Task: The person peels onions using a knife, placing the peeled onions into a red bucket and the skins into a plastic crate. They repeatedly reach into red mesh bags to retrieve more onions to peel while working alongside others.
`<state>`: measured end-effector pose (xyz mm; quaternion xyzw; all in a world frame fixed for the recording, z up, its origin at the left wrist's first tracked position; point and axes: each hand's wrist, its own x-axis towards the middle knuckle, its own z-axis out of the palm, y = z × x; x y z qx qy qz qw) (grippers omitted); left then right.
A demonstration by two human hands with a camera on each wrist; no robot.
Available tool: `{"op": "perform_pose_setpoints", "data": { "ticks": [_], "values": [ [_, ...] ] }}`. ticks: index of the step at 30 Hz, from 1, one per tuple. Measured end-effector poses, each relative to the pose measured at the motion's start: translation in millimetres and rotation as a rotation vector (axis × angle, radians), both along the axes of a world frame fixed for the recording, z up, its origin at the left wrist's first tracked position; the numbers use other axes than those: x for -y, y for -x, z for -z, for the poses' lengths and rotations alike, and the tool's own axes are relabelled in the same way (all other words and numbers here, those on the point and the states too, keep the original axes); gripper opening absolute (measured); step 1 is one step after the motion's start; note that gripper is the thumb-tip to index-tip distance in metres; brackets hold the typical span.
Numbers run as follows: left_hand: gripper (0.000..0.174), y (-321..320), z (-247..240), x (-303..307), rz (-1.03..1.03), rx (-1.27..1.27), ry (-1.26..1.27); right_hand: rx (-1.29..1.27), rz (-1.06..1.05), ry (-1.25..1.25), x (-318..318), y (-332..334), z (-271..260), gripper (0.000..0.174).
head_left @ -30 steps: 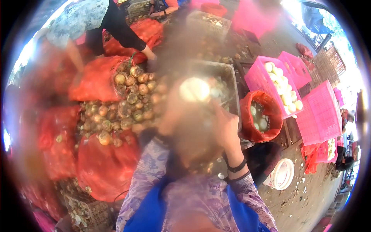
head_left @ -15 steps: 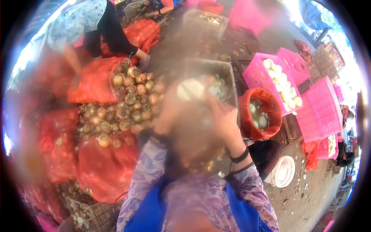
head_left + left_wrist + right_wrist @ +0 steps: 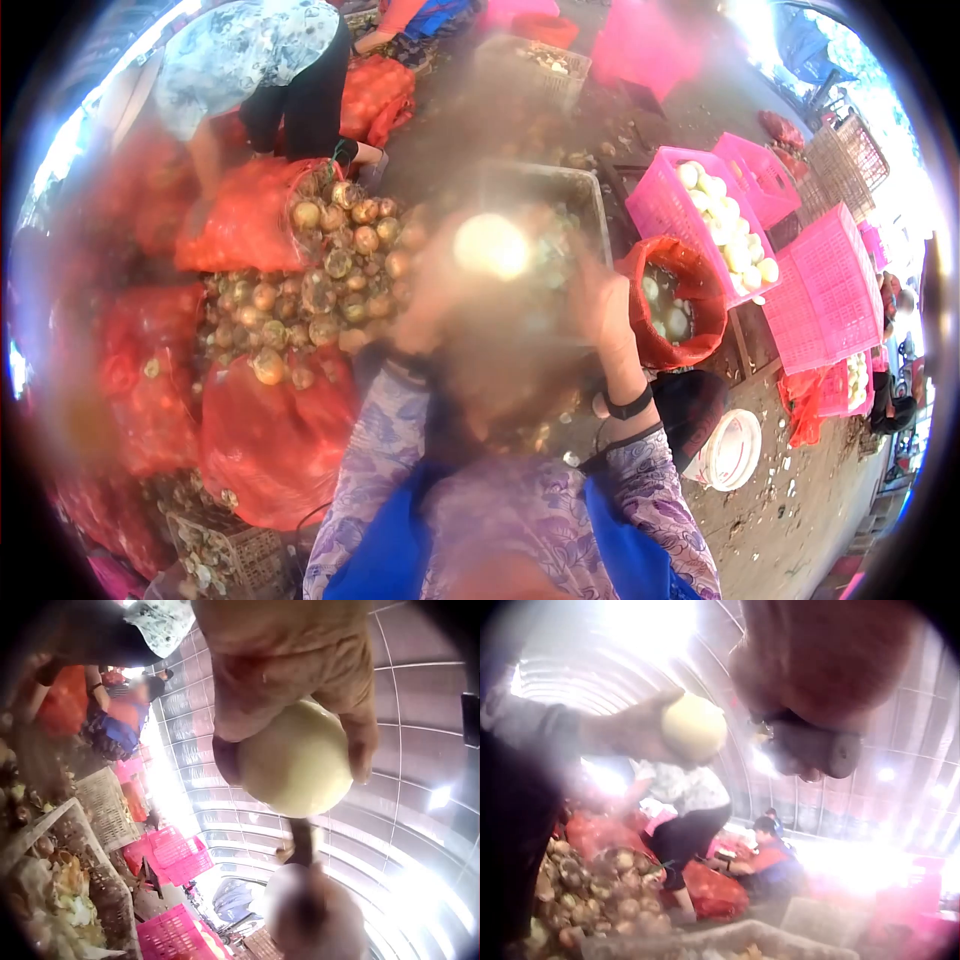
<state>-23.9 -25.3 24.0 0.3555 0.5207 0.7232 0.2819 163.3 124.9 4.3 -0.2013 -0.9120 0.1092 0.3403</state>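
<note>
Onion (image 3: 492, 247), overexposed only in head view

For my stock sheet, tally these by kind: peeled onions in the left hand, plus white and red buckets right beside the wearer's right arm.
Peeled onion in left hand: 1
White bucket: 1
Red bucket: 1
Total: 3

Both hands (image 3: 292, 675) (image 3: 821, 679) curled, apart

Hands (image 3: 604, 308) blurry, head cam; tool (image 3: 302, 841) pt. hidden; worker (image 3: 245, 60) cut off @ top.
</note>
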Motion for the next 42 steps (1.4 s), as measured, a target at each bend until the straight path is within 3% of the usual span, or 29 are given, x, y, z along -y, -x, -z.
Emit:
{"op": "perform_pose_setpoints", "data": {
  "ticks": [4,7,10,13,16,19,23,25,29,31,35,37,40,41,42],
  "values": [
    [0.091,1,0,-1,0.041,-0.115,-0.049,0.014,-0.165,-0.077,25,11,-20,0.057],
    [0.102,-16,-33,10,0.099,0.117,-0.01,0.125,-0.163,-0.082,34,12,-35,0.057],
    [0.11,-15,-29,11,0.092,0.086,-0.037,0.063,-0.242,-0.143,26,12,-31,0.055],
    [0.114,-12,-24,10,0.247,0.26,-0.169,0.041,-0.249,-0.209,13,11,-18,0.052],
    [0.106,-7,-14,10,0.264,0.201,-0.133,0.113,-0.117,-0.271,-11,6,23,0.043],
    [0.098,6,27,16,0.187,-0.059,-0.027,-0.014,-0.237,-0.214,7,11,-12,0.041],
    [0.106,8,15,10,0.236,0.055,0.096,-0.002,-0.256,-0.225,-10,8,1,0.049],
    [0.105,8,10,14,0.19,-0.012,0.05,0.135,-0.041,-0.162,-22,2,14,0.045],
    [0.105,6,-5,25,0.157,0.045,-0.08,0.355,0.111,-0.09,-49,-17,53,0.039],
    [0.092,0,-3,20,0.128,0.314,-0.236,0.203,0.11,0.012,-47,-17,58,0.04],
    [0.077,8,28,-3,0.038,0.36,-0.26,-0.135,0.051,0.329,-41,-11,60,0.038],
    [0.064,5,38,-9,0.067,0.508,-0.358,0.238,0.101,0.245,-61,-13,85,0.036],
    [0.046,8,51,-20,0.124,0.727,-0.517,0.143,0.064,0.259,-45,-11,95,0.033],
    [0.047,5,53,-25,0.153,0.758,-0.545,0.033,0.082,0.518,-19,-9,68,0.036],
    [0.047,1,53,-24,0.177,0.767,-0.543,0.094,0.104,0.378,-20,-16,72,0.038]
  ]
}}
